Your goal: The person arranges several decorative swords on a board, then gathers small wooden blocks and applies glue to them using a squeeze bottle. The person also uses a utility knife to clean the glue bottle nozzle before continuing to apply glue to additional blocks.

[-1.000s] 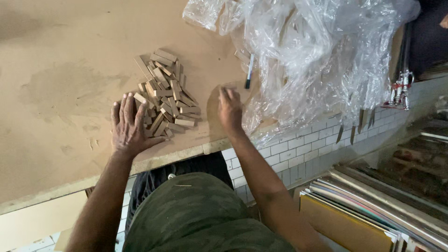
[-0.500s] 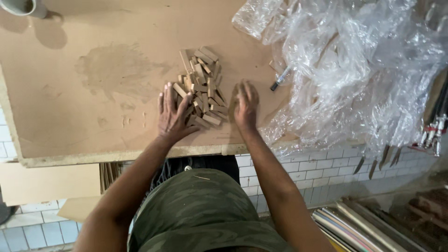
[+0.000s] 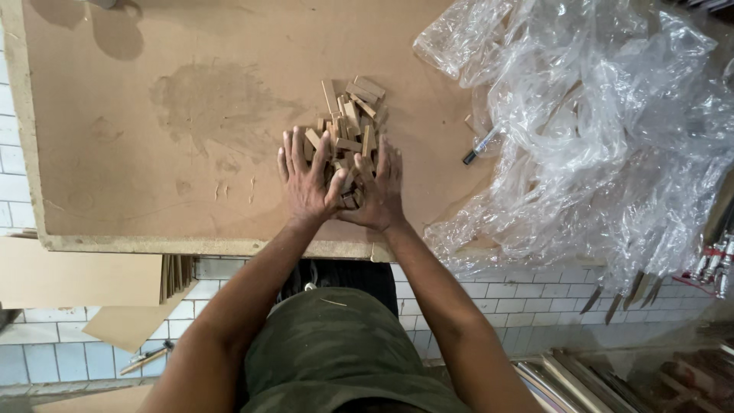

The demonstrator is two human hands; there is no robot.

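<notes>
A heap of small wooden sticks (image 3: 348,126) lies on a brown fibreboard tabletop (image 3: 153,183). My left hand (image 3: 306,180) rests flat against the heap's near left side, fingers spread. Pressed against the near right side is my right hand (image 3: 378,187), its thumb close to the left thumb. Both palms cup the near end of the pile; several sticks show between the fingers. Neither hand lifts anything clear of the board.
A big crumpled clear plastic sheet (image 3: 596,138) covers the board's right part and hangs over its edge. A dark marker pen (image 3: 480,145) lies beside it. White tiled floor (image 3: 23,359), cardboard pieces (image 3: 69,271) and stacked flat panels (image 3: 612,382) lie below the board.
Both hands have come together from either side, closing on the near end of the stick heap. The view has shifted so the heap sits more central.
</notes>
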